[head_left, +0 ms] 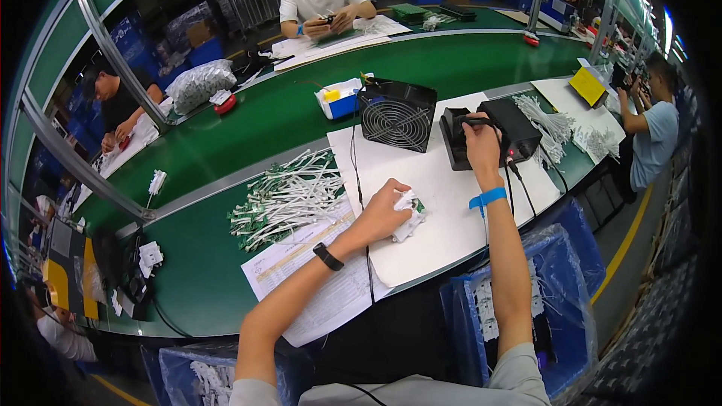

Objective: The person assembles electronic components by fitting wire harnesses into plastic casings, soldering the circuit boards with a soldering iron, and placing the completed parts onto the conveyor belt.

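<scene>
My left hand [386, 213] is closed around a white plastic part [410, 229] with a bit of green circuit board showing at its edge, held low over the white work sheet [459, 218]. At the back right of that sheet, my right hand [482, 144] grips the dark handle of a soldering iron [474, 122]. Its tip end is hidden at the black iron stand [456, 154]. Beside it sits a black soldering station [514, 129] with a red light. A black fan [397, 116] stands between my hands, farther back. Small green boards with white wires [289, 197] are heaped to the left.
Printed paper [301, 274] lies under my left forearm. White wire bundles [547, 124] lie right of the station. A blue-and-white box [344, 101] stands behind the fan. Lined blue bins [575, 316] flank me below the table edge. Co-workers [323, 0] sit across the green bench.
</scene>
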The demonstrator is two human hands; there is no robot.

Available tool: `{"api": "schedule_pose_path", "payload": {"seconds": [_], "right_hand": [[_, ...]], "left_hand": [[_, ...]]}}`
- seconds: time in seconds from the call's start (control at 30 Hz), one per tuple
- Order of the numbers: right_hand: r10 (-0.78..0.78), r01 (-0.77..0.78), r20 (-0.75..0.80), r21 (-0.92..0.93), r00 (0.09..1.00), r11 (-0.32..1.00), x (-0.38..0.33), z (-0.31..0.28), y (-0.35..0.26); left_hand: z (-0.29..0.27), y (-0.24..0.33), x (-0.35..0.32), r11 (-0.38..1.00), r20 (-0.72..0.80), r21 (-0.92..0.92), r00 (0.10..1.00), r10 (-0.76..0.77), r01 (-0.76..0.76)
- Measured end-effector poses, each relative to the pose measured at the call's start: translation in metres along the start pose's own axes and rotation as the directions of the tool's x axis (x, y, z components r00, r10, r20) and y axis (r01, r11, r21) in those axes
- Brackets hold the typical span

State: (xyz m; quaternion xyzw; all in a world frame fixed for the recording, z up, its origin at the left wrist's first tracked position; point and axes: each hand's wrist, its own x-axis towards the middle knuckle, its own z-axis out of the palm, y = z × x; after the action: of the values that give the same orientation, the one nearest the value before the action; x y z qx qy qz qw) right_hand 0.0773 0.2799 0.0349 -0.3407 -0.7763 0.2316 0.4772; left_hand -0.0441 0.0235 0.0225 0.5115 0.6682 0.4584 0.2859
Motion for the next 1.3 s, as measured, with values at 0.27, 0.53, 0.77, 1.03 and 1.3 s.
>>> {"api": "schedule_pose_path", "payload": {"seconds": [0.27,0.53,0.77,1.03,1.3], "right_hand": [[-0.016,0.018,-0.030,0.066,0.999,0.998,-0.003,-0.007,-0.001],[0.013,-0.016,-0.089,-0.030,0.996,0.999,-0.009,-0.007,-0.020],[-0.060,0.073,-0.160,0.078,0.985,0.994,-0.004,-0.005,-0.014],[-0.023,0.031,-0.213,0.033,0.977,0.999,-0.001,0.005,0.003],[0.023,-0.001,-0.276,0.082,0.961,0.997,-0.002,-0.002,-0.004]], "left_hand": [[-0.005,-0.004,0.024,0.928,-0.028,0.354,0.991,0.130,-0.112],[-0.009,-0.011,0.029,0.939,0.011,0.331,0.995,0.097,-0.095],[-0.006,-0.012,0.028,0.934,0.013,0.333,0.991,0.129,-0.126],[-0.006,-0.012,0.031,0.931,0.013,0.354,0.996,0.092,-0.091],[-0.003,-0.013,0.033,0.930,-0.014,0.356,0.995,0.101,-0.090]]}}
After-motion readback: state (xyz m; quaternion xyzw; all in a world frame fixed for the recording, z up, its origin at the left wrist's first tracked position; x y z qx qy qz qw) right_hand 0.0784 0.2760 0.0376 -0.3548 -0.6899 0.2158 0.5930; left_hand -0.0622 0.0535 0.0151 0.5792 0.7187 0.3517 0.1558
